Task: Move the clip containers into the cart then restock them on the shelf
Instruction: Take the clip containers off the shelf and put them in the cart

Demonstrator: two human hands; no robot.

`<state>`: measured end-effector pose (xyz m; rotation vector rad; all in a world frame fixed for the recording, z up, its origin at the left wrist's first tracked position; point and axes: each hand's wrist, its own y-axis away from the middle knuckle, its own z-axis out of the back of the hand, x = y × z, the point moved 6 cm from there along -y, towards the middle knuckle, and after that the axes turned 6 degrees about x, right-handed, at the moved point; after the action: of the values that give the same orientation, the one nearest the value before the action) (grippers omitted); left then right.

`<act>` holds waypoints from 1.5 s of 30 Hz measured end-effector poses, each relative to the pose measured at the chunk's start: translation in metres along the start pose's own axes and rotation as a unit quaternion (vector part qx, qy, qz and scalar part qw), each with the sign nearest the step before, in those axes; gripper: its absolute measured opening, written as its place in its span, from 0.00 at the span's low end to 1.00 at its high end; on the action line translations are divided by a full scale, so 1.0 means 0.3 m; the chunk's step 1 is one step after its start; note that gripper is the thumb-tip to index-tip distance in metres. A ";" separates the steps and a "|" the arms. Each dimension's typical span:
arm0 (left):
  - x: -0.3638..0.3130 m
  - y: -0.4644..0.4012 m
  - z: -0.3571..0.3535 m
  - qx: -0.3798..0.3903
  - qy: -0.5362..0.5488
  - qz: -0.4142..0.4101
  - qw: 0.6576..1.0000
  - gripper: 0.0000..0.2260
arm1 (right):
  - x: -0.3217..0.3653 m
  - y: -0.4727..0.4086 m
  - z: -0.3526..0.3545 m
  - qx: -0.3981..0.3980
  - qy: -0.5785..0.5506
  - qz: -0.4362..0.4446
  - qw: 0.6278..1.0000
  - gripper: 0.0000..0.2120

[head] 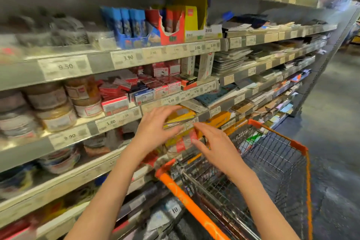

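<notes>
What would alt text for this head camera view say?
Two bare hands, left hand and right hand, reach open toward yellow packets on a grey metal store shelf, above an orange-handled wire shopping cart.

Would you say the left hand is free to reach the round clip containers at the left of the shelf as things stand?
Probably yes. The left hand is open and holds nothing, and the clip containers stand at the open shelf front to its left, nothing between. The cart is off to the right.
</notes>
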<state>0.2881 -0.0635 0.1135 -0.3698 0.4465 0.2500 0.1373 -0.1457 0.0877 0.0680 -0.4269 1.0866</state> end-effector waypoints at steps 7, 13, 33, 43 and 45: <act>-0.007 0.033 0.212 -0.110 -0.030 0.042 0.993 0.28 | 0.091 -0.130 0.094 -0.006 -0.029 0.085 0.996 0.27; -0.026 0.112 0.347 -0.173 -0.077 0.090 0.978 0.25 | 0.214 -0.216 0.139 -0.001 -0.050 0.149 0.987 0.26; 0.125 0.361 0.823 -0.319 -0.185 0.159 0.916 0.27 | 0.741 -0.450 0.184 -0.032 -0.103 0.301 0.947 0.27; 0.295 0.404 1.045 -0.320 -0.239 0.144 0.905 0.28 | 0.990 -0.597 0.252 -0.086 -0.110 0.339 0.930 0.25; 0.333 0.411 1.055 -0.315 -0.246 0.150 0.904 0.28 | 1.013 -0.621 0.255 -0.087 -0.103 0.334 0.933 0.25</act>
<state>0.4546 0.1897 0.2963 -0.8477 -0.0991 0.7787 0.3953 0.0025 0.2985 -0.1325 -0.7675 1.7146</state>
